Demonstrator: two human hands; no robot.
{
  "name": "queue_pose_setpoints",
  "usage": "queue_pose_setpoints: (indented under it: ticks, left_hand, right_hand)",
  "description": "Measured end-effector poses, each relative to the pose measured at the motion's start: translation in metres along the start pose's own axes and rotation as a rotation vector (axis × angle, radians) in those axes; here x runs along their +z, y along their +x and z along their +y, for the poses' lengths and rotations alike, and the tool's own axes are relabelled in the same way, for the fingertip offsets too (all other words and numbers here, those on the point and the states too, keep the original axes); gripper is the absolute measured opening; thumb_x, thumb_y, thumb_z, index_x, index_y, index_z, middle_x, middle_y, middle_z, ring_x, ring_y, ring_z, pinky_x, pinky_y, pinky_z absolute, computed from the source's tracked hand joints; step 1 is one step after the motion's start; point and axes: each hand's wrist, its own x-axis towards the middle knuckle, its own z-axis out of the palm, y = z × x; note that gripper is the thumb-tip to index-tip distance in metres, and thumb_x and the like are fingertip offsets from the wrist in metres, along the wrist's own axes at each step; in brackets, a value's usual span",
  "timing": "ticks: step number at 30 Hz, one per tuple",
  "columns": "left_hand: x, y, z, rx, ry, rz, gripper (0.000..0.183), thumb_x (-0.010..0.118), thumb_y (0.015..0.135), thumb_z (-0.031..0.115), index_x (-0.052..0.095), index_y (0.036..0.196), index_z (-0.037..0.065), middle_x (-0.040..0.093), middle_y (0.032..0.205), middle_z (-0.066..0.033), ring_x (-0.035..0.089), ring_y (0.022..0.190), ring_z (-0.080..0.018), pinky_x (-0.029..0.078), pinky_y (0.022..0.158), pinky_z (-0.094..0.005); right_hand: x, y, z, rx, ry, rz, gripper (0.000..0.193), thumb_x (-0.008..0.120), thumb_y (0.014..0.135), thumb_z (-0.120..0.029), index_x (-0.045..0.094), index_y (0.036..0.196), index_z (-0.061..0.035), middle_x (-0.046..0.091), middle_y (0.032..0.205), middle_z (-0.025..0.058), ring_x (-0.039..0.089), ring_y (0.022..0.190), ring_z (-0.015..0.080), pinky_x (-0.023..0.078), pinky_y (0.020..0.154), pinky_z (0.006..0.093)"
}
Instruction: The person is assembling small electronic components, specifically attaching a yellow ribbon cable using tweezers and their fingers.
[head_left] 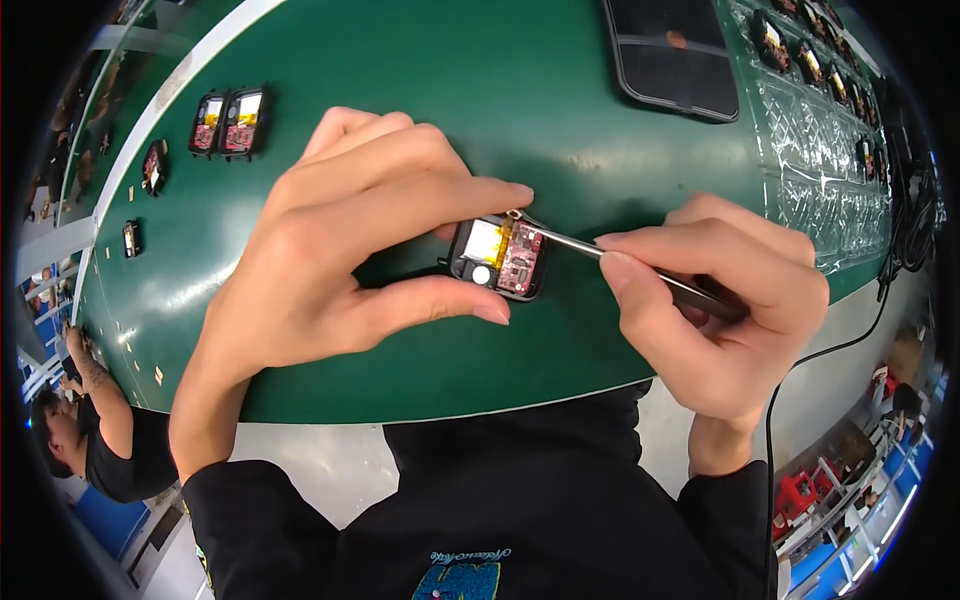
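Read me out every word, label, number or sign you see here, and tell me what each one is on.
Black top: lettering above a blue design, upside down in this view; I won't copy it out.
Red circuit board in the small black case: any markings are too small to read.
Nothing else is readable.

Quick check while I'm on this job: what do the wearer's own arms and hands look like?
The left hand and right hand are bare, with no gloves, rings or watch visible. Both arms wear loose black sleeves that end short of the wrists, leaving those uncovered.
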Motion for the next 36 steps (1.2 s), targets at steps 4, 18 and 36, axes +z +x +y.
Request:
queue_pose_setpoints:
  ticks: [4,18,36]
  left_hand:
    - [-0.001,-0.002,-0.003,-0.004,0.018,-0.021,0.072,0.094,0.064,0.047,0.083,0.117,-0.001,0.069,0.087,-0.0045,0.059,0.078,-0.0223,0.041,0.083,-0.0381]
    - [-0.005,0.001,0.0,-0.08,0.034,-0.026,0.075,0.097,0.063,0.051,0.079,0.112,-0.003,0.073,0.091,-0.0063,0.053,0.073,-0.0194,0.041,0.079,-0.0361]
    - [-0.012,0.001,-0.016,0.042,-0.07,-0.079,0.079,0.093,0.064,0.06,0.08,0.111,-0.002,0.08,0.099,-0.0072,0.056,0.074,-0.0179,0.04,0.075,-0.035]
  right_hand:
    - [0.005,0.0,0.006,-0.023,-0.022,-0.011,0.014,0.081,0.075,0.007,0.082,0.089,0.004,0.07,0.068,0.0077,0.056,0.054,0.01,0.034,0.05,0.0249]
    - [0.002,0.0,0.007,-0.113,-0.125,0.034,0.018,0.084,0.074,0.007,0.083,0.092,0.0036,0.068,0.068,0.0059,0.052,0.052,0.0078,0.032,0.048,0.0236]
    - [0.001,0.002,0.008,-0.137,-0.042,-0.041,0.02,0.082,0.077,0.011,0.085,0.094,0.0027,0.067,0.066,0.0042,0.052,0.051,0.0062,0.032,0.047,0.0237]
